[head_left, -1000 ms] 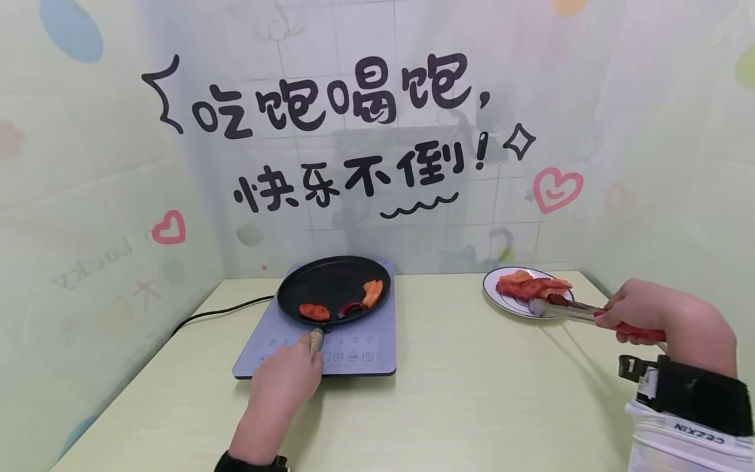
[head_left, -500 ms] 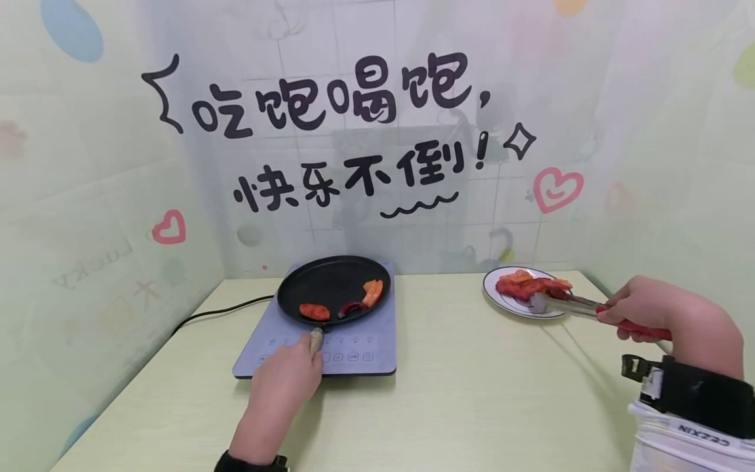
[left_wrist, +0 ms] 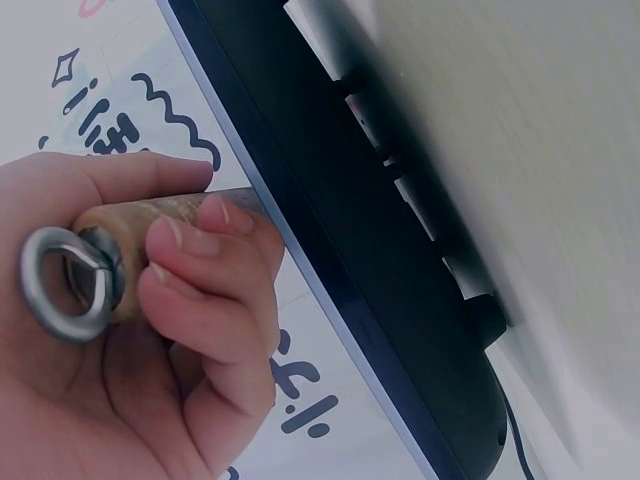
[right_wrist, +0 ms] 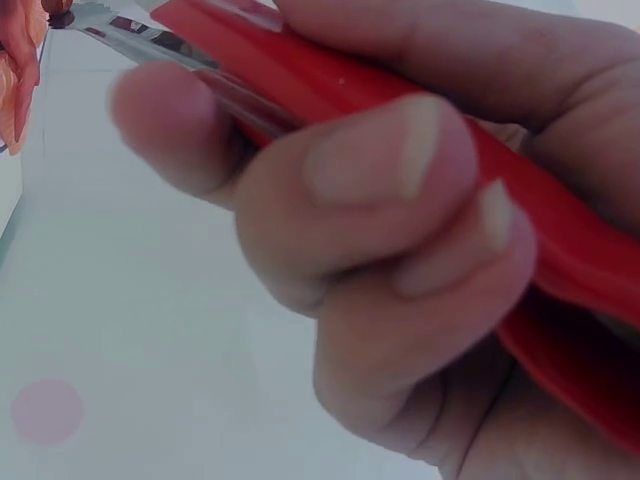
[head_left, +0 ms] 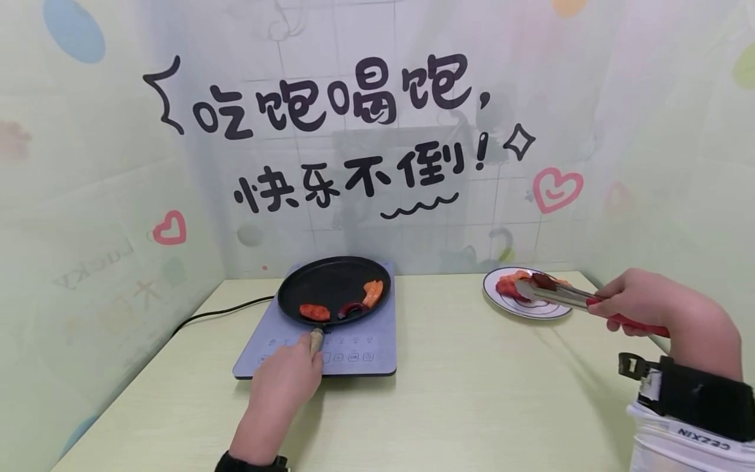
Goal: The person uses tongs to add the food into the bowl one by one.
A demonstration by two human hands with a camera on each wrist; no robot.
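Note:
My left hand [head_left: 287, 372] grips the wooden handle [head_left: 316, 339] of a black, shallow frying pan [head_left: 330, 282]. A metal ring hangs at the handle's end [left_wrist: 105, 250] in the left wrist view. Near the pan's front rim lie a red piece of food [head_left: 314, 312], a dark purplish piece [head_left: 352, 309] and an orange piece [head_left: 372, 293]. At the right, my right hand [head_left: 645, 305] holds red-handled metal tongs [head_left: 566, 297]. Their tips are over a white plate [head_left: 545, 314] with red and orange food [head_left: 510, 284]. A dark red piece [head_left: 544, 282] is at the tips; whether they clamp it I cannot tell.
Under the pan is a flat induction cooker [head_left: 377, 344], whose black cord [head_left: 224, 309] runs left over the pale table [head_left: 460, 380]. A printed cloth [head_left: 413, 236] with black writing stands behind, and more cloth encloses both sides.
The tongs have shifted up and left over the plate, and the dark red piece has moved the same way with their tips. My left hand and the pan have stayed put.

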